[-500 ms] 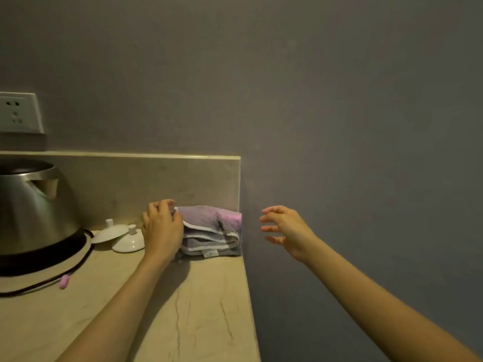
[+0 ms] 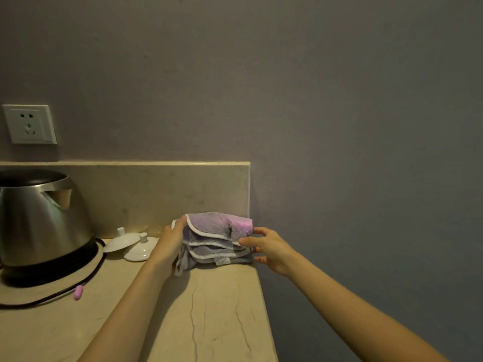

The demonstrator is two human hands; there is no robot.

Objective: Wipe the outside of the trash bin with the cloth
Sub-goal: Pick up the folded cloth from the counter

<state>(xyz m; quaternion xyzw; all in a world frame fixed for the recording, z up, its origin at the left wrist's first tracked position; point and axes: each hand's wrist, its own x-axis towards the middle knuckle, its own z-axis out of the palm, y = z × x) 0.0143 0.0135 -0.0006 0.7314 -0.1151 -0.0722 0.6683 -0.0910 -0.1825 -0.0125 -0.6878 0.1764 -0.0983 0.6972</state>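
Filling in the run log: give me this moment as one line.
phase: picking up cloth | left hand: on cloth's left side | right hand: at cloth's right edge | cloth: folded, on counter | bin: not visible

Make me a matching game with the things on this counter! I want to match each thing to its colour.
Things:
1. kettle
2. cloth
3. lids
4. cord

Colours:
A. white
B. black
C. shiny silver
D. purple and grey with a white edge

Pairs: 1-C, 2-D, 3-A, 4-B
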